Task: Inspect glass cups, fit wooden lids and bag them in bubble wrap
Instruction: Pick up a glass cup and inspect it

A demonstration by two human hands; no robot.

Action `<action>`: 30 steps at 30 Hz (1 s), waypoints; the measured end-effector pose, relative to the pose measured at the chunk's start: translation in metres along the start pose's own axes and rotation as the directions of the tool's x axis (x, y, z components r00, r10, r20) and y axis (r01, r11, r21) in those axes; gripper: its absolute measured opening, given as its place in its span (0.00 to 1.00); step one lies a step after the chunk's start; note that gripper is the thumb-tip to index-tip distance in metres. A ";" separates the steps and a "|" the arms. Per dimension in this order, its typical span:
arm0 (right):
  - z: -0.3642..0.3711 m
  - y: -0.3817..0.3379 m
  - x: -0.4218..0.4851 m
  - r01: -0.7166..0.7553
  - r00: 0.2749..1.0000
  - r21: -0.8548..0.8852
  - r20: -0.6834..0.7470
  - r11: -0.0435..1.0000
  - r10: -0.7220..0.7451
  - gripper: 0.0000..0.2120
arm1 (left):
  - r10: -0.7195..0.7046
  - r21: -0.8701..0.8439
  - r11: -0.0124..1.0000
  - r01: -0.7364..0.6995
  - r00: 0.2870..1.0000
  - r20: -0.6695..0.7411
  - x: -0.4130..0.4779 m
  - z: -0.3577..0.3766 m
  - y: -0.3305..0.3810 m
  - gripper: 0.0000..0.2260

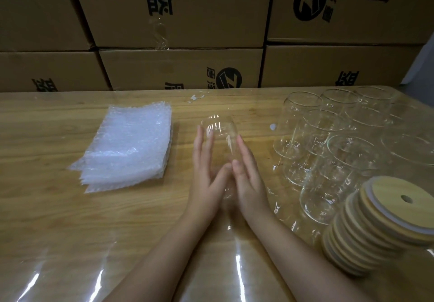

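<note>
The left hand (206,170) and right hand (247,175) are pressing a glass cup (219,129) between flat, straight fingers, probably tilting it away for checking flaws.

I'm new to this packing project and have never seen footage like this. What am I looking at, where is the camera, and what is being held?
There is no machine here. A person works with bare hands, and the single picture comes from a camera worn on their head, looking forward and down.

The left hand and right hand have straight fingers and press a clear glass cup between them, tipped on its side.

On the table, which is wooden under a shiny clear film:
- To the left lies a stack of bubble bags.
- To the right stand more cups.
- Nearer on the right is a leaning stack of wooden lids. The top one has a small hole.

Cardboard boxes are piled behind the table.
</note>
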State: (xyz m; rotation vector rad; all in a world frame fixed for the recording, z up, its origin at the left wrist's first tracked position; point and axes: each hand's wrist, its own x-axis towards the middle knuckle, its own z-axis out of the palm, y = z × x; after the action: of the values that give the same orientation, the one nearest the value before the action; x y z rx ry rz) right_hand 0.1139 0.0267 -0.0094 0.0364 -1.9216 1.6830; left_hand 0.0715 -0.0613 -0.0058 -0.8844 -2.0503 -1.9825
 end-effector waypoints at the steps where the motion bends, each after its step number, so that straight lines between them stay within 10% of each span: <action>1: 0.001 0.000 -0.001 0.058 0.998 -0.071 0.011 0.996 -0.057 0.20 | -0.120 -0.128 0.985 0.115 0.992 -0.031 0.002 -0.002 0.001 0.32; 6: 0.004 -0.003 -0.007 0.266 0.964 -0.239 0.072 0.934 -0.256 0.21 | -0.414 -0.645 0.642 0.414 0.896 0.164 0.008 -0.009 -0.001 0.30; 15: 0.007 -0.005 -0.010 0.546 0.838 -0.357 0.205 0.758 -0.506 0.22 | -0.458 -0.735 0.346 0.583 0.789 0.410 0.008 -0.022 -0.002 0.25; 25: 0.004 0.004 -0.003 0.114 0.991 0.060 -0.084 0.992 -0.108 0.13 | -0.439 -0.555 0.746 0.368 0.899 0.007 0.010 0.004 -0.005 0.32; 30: -0.007 0.004 0.013 -0.408 0.873 0.569 0.014 0.714 0.487 0.15 | 0.025 -0.112 0.993 -0.028 0.999 -0.033 -0.003 0.009 -0.012 0.38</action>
State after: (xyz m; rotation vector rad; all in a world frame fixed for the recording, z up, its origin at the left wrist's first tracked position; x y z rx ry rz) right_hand 0.1043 0.0388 -0.0070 -0.3464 -1.3300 2.4640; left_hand 0.0698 -0.0534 -0.0188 -0.8908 -1.9164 -2.1020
